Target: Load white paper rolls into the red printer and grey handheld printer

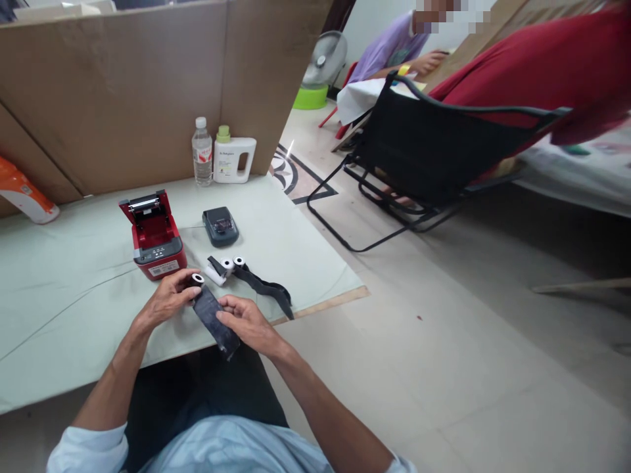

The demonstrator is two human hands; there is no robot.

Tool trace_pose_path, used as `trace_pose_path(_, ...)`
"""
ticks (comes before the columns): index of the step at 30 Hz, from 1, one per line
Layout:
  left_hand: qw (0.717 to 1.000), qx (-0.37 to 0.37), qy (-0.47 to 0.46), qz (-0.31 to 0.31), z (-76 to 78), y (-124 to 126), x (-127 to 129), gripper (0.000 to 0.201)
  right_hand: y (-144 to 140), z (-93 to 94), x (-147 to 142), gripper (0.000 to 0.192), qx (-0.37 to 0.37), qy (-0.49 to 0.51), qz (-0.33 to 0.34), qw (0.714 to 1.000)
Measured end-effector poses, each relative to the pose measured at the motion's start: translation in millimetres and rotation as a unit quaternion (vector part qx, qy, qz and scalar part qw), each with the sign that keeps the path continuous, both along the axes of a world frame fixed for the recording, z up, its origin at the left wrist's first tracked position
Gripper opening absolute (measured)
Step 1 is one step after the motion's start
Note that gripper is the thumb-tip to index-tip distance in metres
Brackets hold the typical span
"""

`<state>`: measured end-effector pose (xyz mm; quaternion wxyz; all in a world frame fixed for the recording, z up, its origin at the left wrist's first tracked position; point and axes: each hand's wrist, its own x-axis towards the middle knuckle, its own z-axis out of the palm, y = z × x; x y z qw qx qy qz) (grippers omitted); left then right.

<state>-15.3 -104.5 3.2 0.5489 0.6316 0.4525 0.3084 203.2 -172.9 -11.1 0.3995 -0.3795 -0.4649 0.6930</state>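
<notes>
Near the table's front edge, my left hand (172,297) is closed around a small roll (198,280) with a white core and a dark outer layer. A wide black strip (215,320) runs off this roll and hangs past the edge, and my right hand (244,319) pinches its side. Just beyond, two more small rolls (227,264) with white ends lie close together, one trailing a long curled black strip (266,288). A red label printer (158,246) stands behind my left hand with its lid raised. What is inside the printer is hard to make out.
A dark handheld device (220,226) lies right of the printer. A water bottle (202,154) and a white jug (234,161) stand against a cardboard wall (123,98); an orange-and-white bottle (24,190) is far left. On the right are a black folding chair (409,144) and a seated person (389,49).
</notes>
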Motion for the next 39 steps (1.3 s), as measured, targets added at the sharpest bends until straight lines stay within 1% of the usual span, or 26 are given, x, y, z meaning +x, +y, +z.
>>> trace_pose_path(3,0.999,-0.026,-0.030,0.008,4.8,-7.8,-1.9,0.054,-3.3,3.2,2.4,0.037,-0.033,0.028,0.011,0.999)
trace_pose_path(7,0.999,0.001,-0.050,0.004,13.3,-16.4,-6.5,0.043,-7.3,6.2,6.5,0.040,-0.055,0.033,0.035,0.997)
trace_pose_path(9,0.999,0.035,-0.029,0.013,19.9,-19.8,-8.7,0.035,-8.4,6.5,7.8,0.042,-0.064,0.041,0.062,0.995)
trace_pose_path(12,0.993,0.111,0.042,0.022,33.6,-23.9,-11.0,0.025,-9.4,7.8,8.1,0.043,-0.062,0.058,0.092,0.992)
trace_pose_path(15,0.972,0.205,0.110,0.018,46.5,-27.4,-13.5,0.019,-10.3,11.8,7.6,0.038,-0.054,0.039,0.107,0.992)
trace_pose_path(18,0.947,0.267,0.176,0.018,53.2,-31.1,-17.2,0.020,-10.6,15.4,6.9,0.031,-0.029,0.009,0.090,0.995)
trace_pose_path(22,0.927,0.295,0.229,0.026,57.6,-37.0,-23.2,0.032,-9.4,14.6,5.4,0.026,0.032,-0.010,0.048,0.998)
trace_pose_path(25,0.915,0.321,0.243,0.027,65.3,-39.5,-27.9,0.032,-6.6,14.6,2.6,0.026,0.073,-0.017,0.019,0.997)
trace_pose_path(27,0.908,0.339,0.244,0.036,73.6,-37.9,-31.7,0.028,-2.7,19.1,-1.8,0.027,0.111,-0.017,-0.003,0.994)
trace_pose_path(30,0.894,0.366,0.248,0.066,87.9,-26.8,-39.0,0.026,9.8,34.0,-13.5,0.025,0.195,-0.031,-0.037,0.980)
trace_pose_path(32,0.881,0.386,0.257,0.094,95.1,-12.3,-45.1,0.027,24.3,45.8,-24.5,0.023,0.269,-0.052,-0.068,0.959)
trace_pose_path(34,0.866,0.403,0.271,0.119,97.6,7.1,-51.7,0.027,43.0,55.0,-36.8,0.022,0.347,-0.076,-0.102,0.929)
trace_pose_path(36,0.855,0.410,0.287,0.136,94.5,28.8,-58.0,0.024,63.4,59.0,-49.1,0.022,0.413,-0.103,-0.127,0.896)
trace_pose_path(39,0.847,0.403,0.311,0.152,81.8,58.2,-65.6,0.021,90.5,55.5,-65.0,0.027,0.477,-0.157,-0.132,0.854)
